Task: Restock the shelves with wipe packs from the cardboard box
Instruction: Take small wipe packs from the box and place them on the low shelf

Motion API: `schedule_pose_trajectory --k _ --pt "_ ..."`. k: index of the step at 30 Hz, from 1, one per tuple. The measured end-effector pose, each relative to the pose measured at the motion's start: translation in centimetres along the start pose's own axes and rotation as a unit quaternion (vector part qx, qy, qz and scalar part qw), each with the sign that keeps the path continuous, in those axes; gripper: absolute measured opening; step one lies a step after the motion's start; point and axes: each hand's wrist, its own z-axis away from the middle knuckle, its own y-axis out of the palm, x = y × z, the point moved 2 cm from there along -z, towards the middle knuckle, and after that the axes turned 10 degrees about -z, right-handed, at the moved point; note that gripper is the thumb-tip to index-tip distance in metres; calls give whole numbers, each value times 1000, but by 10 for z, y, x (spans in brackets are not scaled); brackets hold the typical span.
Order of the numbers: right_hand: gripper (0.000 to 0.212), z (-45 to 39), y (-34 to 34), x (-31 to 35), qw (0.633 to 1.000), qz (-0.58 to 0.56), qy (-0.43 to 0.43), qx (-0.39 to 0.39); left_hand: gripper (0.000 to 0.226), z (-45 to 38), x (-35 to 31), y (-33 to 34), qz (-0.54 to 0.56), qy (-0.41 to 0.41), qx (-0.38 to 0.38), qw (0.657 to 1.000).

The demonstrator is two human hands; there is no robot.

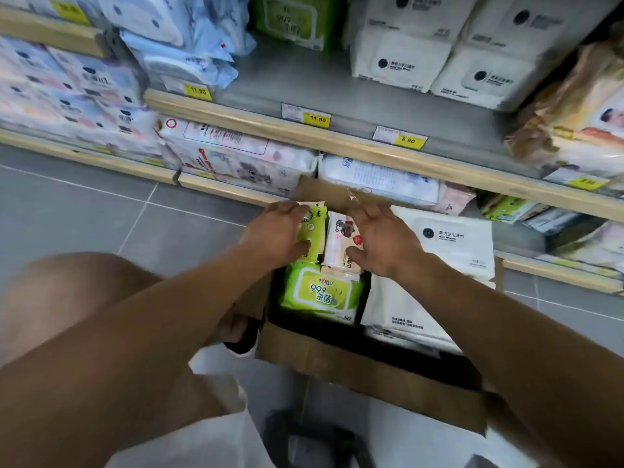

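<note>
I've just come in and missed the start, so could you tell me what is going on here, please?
A person crouches by the shelves over an open cardboard box on the floor. The left hand grips a small green pack standing in the box, and the right hand grips a small pink-and-white pack beside it. A bigger green pack and white packs are in the box too. Neither small pack has reached a shelf yet.

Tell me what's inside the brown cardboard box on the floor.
The brown cardboard box holds a large green wipe pack, white wipe packs and two small packs under the hands. Lower layers are hidden.
</note>
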Motion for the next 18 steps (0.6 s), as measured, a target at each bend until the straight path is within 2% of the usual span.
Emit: schedule_pose_trajectory --k 6,11,16,18 --pt "72 -44 19 -10 998 32 19 52 74 -37 21 31 12 -15 11 1000" --pt "77 -61 32 -16 994 55 60 76 68 -53 26 48 -4 12 10 1000" --pt "72 -61 37 -19 994 85 54 31 69 -54 21 46 -48 15 -59 997" --pt "66 -58 38 -20 995 81 51 11 70 -54 18 46 -55 7 -58 997"
